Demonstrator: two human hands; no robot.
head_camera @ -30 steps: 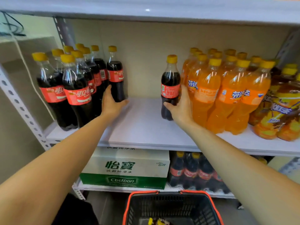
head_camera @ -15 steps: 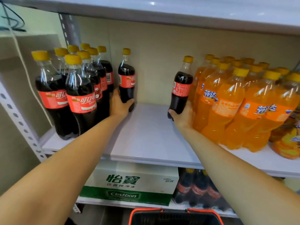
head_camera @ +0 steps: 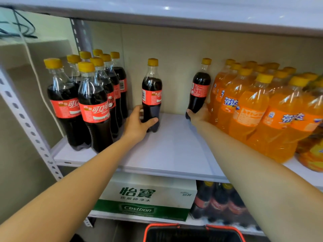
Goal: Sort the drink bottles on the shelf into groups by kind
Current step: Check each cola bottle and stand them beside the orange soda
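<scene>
Clamping the left grip (head_camera: 138, 123) round an upright yellow-capped, red-labelled plastic cola bottle (head_camera: 151, 95) near the white shelf's (head_camera: 174, 154) back edge; clamping the right grip (head_camera: 199, 117) round a tilted second cola bottle (head_camera: 199, 89) beside the orange soda bottles (head_camera: 248, 110).

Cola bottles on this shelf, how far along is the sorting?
Mostly done: a cola group stands left, orange soda bottles right. In hand: the left hand holds one stray cola bottle mid-shelf, the right hand a second cola bottle beside the orange sodas. Left: set both with the cola group.
</scene>
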